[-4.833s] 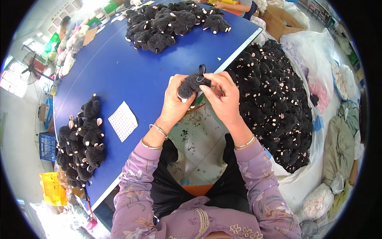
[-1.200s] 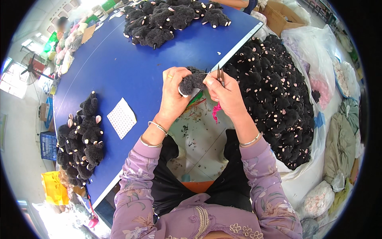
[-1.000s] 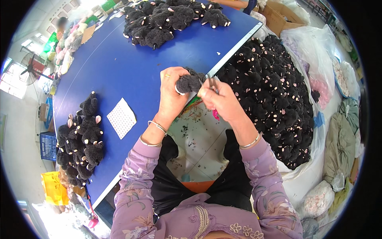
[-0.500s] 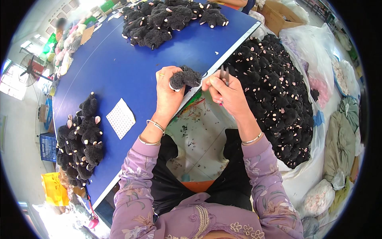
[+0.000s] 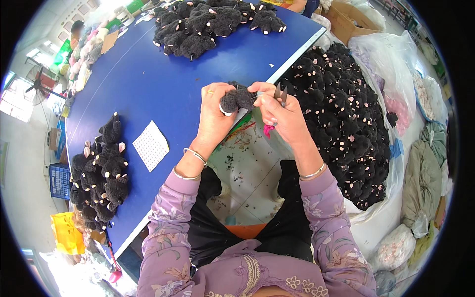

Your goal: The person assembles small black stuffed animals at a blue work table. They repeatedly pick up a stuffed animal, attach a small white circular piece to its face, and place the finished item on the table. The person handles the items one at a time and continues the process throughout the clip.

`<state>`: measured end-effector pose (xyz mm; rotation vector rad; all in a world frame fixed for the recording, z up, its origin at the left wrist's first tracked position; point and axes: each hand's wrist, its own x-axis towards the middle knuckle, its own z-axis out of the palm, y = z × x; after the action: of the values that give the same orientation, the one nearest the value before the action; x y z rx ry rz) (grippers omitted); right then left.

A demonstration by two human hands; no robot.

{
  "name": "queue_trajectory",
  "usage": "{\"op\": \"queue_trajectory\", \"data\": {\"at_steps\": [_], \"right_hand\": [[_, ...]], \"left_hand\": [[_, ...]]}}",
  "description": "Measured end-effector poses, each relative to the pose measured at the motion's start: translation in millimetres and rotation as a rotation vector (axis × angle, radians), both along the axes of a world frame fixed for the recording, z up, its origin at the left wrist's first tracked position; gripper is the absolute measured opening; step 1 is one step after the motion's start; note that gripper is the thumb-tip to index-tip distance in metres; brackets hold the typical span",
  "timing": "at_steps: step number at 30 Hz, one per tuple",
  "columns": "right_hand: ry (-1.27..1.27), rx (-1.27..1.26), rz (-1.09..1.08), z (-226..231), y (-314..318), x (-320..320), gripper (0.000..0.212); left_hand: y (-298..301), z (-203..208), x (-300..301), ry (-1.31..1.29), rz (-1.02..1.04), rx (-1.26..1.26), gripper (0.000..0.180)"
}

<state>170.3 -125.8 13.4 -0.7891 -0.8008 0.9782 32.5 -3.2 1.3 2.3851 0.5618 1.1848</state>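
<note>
My left hand is closed around a small black plush toy with a patch of white at its lower side, just above the table's edge. In my right hand is a pair of small scissors, their blades sticking up past the knuckles. Something bright pink hangs below the right fingers. The thumb and forefinger of that hand are pinched together at the toy's right side. A thin thread or needle seems to be there, too fine to make out.
More black plush toys lie heaped at the table's far side, and another pile at its left. A printed white sheet rests on the blue table. To my right is a big bag of black plush pieces, beside a cardboard box.
My right hand has come leftward to the toy and its fingertips now meet it. The left hand has shifted slightly right with the toy. More of the pink thing shows below the right hand.
</note>
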Motion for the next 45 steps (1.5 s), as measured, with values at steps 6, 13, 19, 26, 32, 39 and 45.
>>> {"op": "queue_trajectory", "data": {"at_steps": [6, 13, 19, 26, 32, 39, 45], "right_hand": [[-0.182, -0.152, -0.019, -15.4, 9.8, -3.3, 0.022], [-0.216, -0.291, -0.359, -3.3, -22.7, 46.2, 0.023], [-0.55, -0.491, 0.021, -21.4, -22.9, 49.4, 0.027], [-0.373, -0.258, -0.226, -21.4, 3.4, 24.9, 0.037], [-0.121, -0.164, -0.125, -14.0, 20.9, -3.6, 0.04], [-0.361, -0.157, -0.157, -27.1, 28.4, -5.6, 0.026], [0.01, -0.172, -0.022, -35.1, 32.9, -1.0, 0.015]], "left_hand": [[-2.2, 1.3, 1.3, 0.07, -0.043, 0.034, 0.028], [57.8, 9.3, -45.8, -0.099, 0.277, -0.316, 0.019], [39.6, 1.8, -20.7, -0.517, -0.084, -0.962, 0.022], [10.6, -0.3, -10.7, -0.226, -0.313, -1.142, 0.03], [3.9, -0.1, -6.8, -0.205, -0.268, -1.048, 0.026], [8.6, 1.9, -6.1, -0.299, -0.169, -1.185, 0.026], [7.9, 6.4, -9.6, -0.45, -0.321, -1.337, 0.028]]}}
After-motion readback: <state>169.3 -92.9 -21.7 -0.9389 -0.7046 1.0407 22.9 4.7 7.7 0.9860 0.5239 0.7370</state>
